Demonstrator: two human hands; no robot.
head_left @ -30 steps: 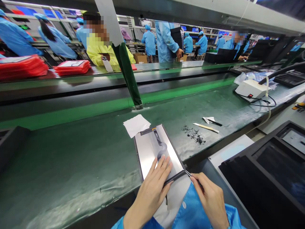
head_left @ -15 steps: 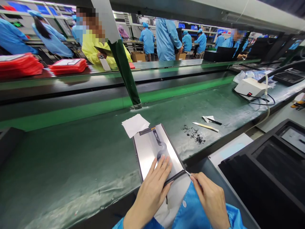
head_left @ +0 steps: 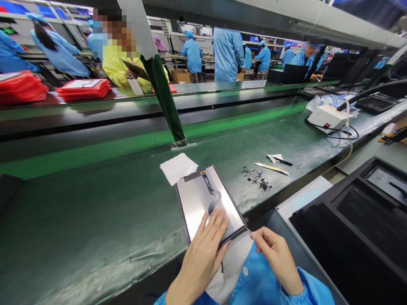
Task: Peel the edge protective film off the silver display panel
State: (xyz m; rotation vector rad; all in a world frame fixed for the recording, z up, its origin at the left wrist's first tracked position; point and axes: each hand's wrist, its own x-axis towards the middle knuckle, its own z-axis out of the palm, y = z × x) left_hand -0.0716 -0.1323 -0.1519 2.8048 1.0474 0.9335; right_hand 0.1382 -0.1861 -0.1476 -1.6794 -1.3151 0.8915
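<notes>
Hand palm-down on silver panel

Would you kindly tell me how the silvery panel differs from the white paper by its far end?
The silvery panel looks larger than the white paper. The panel has a dark rim and a curved dark ribbon, while the paper shows no markings. The panel reaches the near edge of the green bench; the paper lies farther in. Both are flat and rest at least partly on the bench.
</notes>
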